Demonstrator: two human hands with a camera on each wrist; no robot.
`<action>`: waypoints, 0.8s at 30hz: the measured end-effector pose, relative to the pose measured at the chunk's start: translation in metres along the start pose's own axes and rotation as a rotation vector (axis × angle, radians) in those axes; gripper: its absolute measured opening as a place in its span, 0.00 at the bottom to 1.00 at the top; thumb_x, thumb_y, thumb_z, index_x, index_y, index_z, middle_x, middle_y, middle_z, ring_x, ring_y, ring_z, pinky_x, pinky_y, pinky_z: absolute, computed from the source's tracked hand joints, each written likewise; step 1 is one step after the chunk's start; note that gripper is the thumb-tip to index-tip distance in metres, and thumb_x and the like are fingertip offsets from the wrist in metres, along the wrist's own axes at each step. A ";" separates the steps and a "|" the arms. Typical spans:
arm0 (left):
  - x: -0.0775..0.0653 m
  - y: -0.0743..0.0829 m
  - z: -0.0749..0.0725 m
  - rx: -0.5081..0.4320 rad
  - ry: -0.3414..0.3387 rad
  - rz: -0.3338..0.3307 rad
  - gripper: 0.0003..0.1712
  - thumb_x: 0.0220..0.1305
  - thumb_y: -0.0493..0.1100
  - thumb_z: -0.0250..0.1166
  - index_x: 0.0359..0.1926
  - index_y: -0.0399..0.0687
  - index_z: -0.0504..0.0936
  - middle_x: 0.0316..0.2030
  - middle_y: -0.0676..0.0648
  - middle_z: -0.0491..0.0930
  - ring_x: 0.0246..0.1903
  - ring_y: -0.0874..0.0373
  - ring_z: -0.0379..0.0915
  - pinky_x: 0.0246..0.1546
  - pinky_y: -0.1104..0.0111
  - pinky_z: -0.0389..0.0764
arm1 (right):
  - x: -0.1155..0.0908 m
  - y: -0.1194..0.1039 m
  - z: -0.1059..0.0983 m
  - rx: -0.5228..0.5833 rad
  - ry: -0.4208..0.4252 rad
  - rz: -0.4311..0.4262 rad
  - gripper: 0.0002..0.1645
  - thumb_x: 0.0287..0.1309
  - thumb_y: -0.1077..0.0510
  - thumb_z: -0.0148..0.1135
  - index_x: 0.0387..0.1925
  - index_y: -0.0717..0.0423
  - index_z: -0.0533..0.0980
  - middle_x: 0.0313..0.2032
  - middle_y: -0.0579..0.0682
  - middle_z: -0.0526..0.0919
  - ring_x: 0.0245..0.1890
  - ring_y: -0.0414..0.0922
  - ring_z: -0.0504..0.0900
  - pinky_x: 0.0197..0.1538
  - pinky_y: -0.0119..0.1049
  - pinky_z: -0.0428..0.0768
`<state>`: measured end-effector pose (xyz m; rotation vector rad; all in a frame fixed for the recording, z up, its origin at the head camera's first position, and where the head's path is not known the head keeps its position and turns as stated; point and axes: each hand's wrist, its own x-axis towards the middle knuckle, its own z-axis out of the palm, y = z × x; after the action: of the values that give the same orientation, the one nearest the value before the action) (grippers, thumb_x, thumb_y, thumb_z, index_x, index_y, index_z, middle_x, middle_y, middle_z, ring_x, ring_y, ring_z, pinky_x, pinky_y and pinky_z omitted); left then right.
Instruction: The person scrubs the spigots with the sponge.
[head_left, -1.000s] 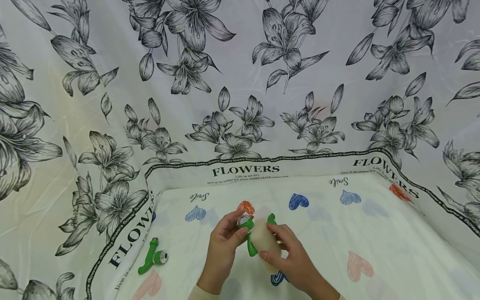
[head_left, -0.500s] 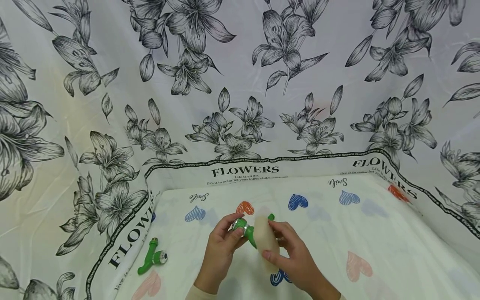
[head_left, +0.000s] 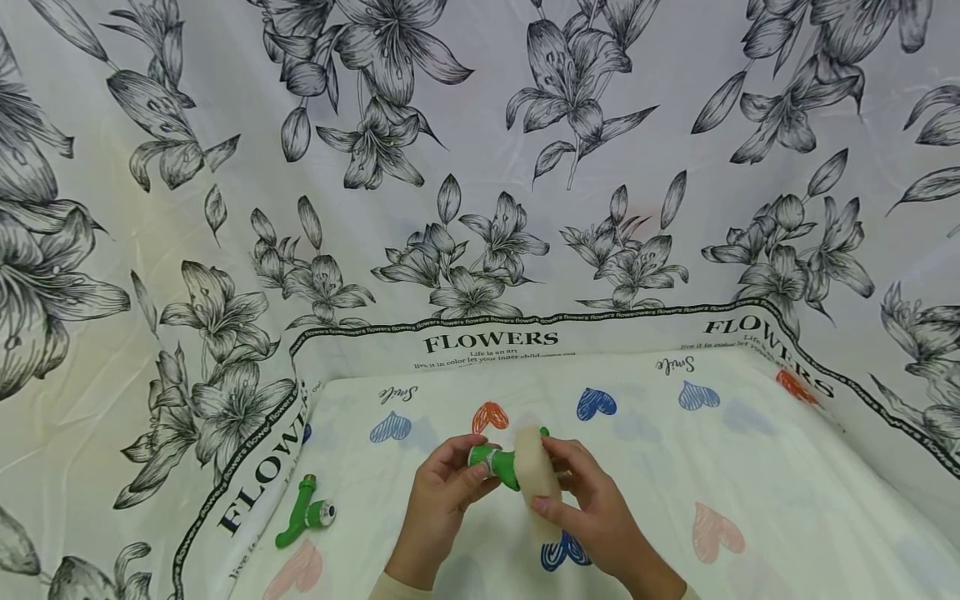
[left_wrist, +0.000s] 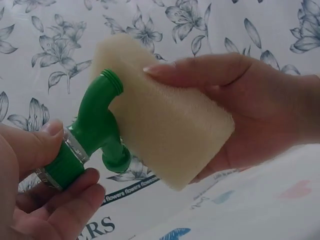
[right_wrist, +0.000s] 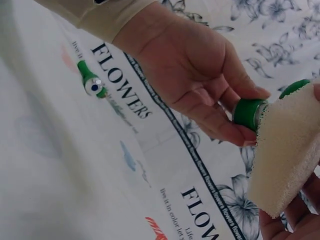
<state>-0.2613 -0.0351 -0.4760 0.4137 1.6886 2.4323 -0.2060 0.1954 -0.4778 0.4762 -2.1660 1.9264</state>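
A green plastic faucet [left_wrist: 97, 117] with silver rings is held up over the cloth. My left hand [head_left: 444, 492] pinches its round knob end [left_wrist: 66, 165] between thumb and fingers. In my right hand [head_left: 592, 508] is a cream-coloured sponge block [left_wrist: 165, 120], gripped with the thumb on one side and the fingers on the other. The sponge's flat face is right at the faucet's body, and in the head view it covers part of the faucet's spout. From the right wrist view, most of the faucet hides behind the sponge.
Another green faucet [head_left: 303, 512] lies at the left on the white heart-print cloth [head_left: 637, 475]. A flower-print curtain [head_left: 480, 250] rises behind and on both sides of the surface.
My left hand has turned the faucet, so its knob now points left rather than up. The sponge has swung more upright against it. The faucet on the cloth has not moved.
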 end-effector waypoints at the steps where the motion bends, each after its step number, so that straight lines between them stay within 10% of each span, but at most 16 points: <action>1: 0.000 0.000 0.000 -0.011 -0.003 -0.005 0.18 0.74 0.30 0.70 0.62 0.36 0.81 0.56 0.34 0.83 0.54 0.45 0.86 0.56 0.49 0.85 | 0.000 0.000 0.000 -0.005 0.008 -0.003 0.38 0.69 0.61 0.75 0.76 0.47 0.73 0.63 0.50 0.78 0.59 0.54 0.78 0.62 0.40 0.84; 24: -0.004 -0.004 0.000 -0.012 -0.050 -0.007 0.26 0.72 0.30 0.72 0.64 0.23 0.74 0.56 0.35 0.84 0.52 0.48 0.87 0.57 0.49 0.85 | 0.012 0.020 -0.003 -0.278 0.276 0.075 0.43 0.64 0.54 0.82 0.76 0.53 0.74 0.61 0.47 0.78 0.57 0.46 0.79 0.58 0.46 0.84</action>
<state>-0.2578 -0.0352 -0.4803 0.4623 1.6521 2.4050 -0.2252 0.1993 -0.4916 0.0755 -2.2415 1.5777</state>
